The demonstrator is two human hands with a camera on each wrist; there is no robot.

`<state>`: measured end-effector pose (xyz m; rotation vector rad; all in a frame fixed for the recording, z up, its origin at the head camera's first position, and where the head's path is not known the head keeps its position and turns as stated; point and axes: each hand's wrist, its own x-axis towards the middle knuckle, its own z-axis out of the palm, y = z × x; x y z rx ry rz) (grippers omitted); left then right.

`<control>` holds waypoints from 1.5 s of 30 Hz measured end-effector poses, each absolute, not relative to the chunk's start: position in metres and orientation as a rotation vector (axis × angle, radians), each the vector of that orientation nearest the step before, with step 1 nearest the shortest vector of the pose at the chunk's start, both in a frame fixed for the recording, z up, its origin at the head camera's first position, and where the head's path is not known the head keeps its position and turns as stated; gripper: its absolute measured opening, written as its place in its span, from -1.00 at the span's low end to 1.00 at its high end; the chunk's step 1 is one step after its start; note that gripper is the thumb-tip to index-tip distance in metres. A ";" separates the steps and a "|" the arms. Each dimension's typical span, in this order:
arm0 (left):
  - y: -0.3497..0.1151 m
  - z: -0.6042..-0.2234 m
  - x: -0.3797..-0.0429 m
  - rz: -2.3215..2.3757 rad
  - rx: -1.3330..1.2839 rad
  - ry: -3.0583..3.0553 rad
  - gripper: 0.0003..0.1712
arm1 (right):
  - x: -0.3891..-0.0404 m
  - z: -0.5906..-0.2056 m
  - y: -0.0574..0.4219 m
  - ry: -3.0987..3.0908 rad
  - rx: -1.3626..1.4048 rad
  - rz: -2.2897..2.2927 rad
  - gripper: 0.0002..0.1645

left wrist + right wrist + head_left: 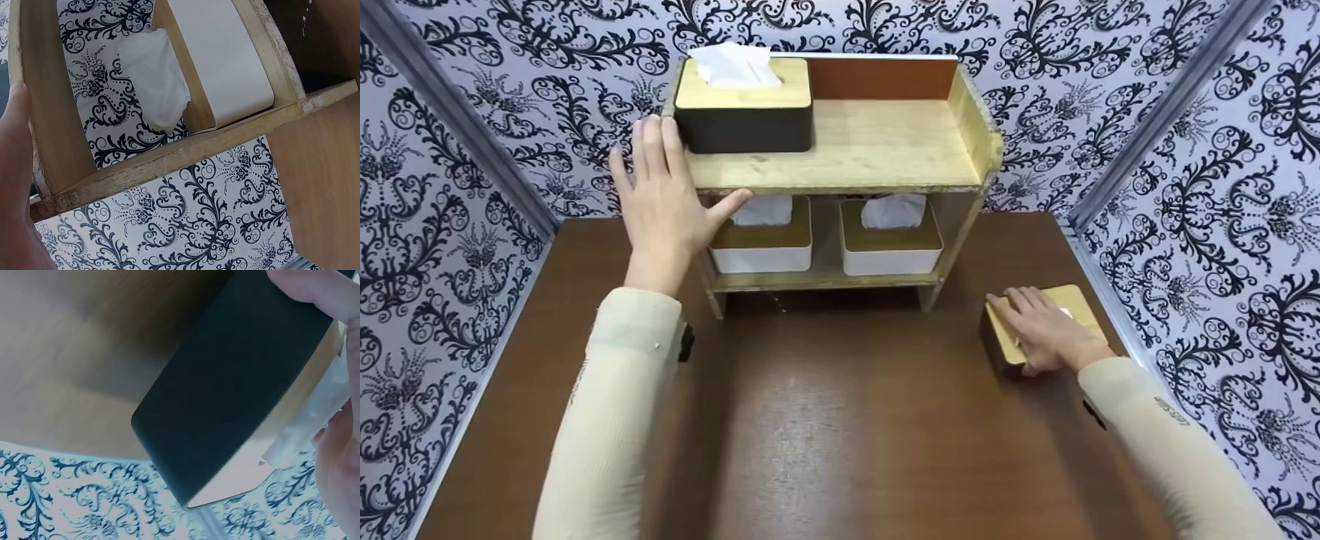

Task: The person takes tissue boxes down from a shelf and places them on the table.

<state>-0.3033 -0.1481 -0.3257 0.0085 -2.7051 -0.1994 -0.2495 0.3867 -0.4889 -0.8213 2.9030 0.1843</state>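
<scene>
My left hand (660, 206) is at the left end of a small two-tier wooden shelf (885, 146), fingers straight and spread along its side, thumb across the front. Just beside its fingertips, a black tissue box (746, 129) with a light wooden lid stands on the upper tier, white tissue poking out. Over on the right, my right hand (1046, 330) grips another black tissue box (1076, 304) from above. The right wrist view shows its thumb (304, 284) against the dark side wall (230, 377), the palm over the tissue (315, 416).
Two white tissue boxes with wooden lids, one left (765, 259) and one right (892, 261), sit on the lower tier. The shelf stands at the back of a brown table (810, 420). Patterned walls (1222, 225) with metal edging enclose the table at the back and sides.
</scene>
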 end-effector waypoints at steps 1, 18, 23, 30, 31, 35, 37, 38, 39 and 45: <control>-0.148 -0.326 -0.303 -0.201 0.006 -2.704 0.48 | -0.250 -0.489 0.390 2.901 -0.802 0.175 0.51; -0.146 -0.326 -0.304 -0.200 -0.006 -2.717 0.47 | -0.245 -0.499 0.438 2.907 -0.687 0.146 0.50; -0.146 -0.324 -0.306 -0.202 -0.004 -2.727 0.47 | -0.244 -0.506 0.442 2.916 -0.698 0.137 0.46; -0.147 -0.323 -0.305 -0.201 0.007 -2.754 0.48 | -0.245 -0.510 0.448 2.915 -0.778 0.078 0.53; -0.147 -0.323 -0.305 -0.200 0.008 -2.754 0.48 | -0.245 -0.510 0.448 2.914 -0.784 0.067 0.53; -0.148 -0.324 -0.304 -0.194 0.018 -2.746 0.48 | -0.248 -0.507 0.449 2.913 -0.778 0.047 0.53; -0.149 -0.324 -0.304 -0.190 0.020 -2.741 0.48 | -0.249 -0.505 0.450 2.899 -0.740 0.055 0.51; -0.149 -0.323 -0.304 -0.190 0.019 -2.738 0.48 | -0.250 -0.505 0.451 2.892 -0.714 0.055 0.50; -0.149 -0.323 -0.304 -0.187 0.018 -2.735 0.48 | -0.250 -0.505 0.453 2.885 -0.686 0.060 0.49; -0.148 -0.326 -0.305 -0.191 0.010 -2.713 0.47 | -0.254 -0.507 0.461 2.856 -0.572 0.123 0.46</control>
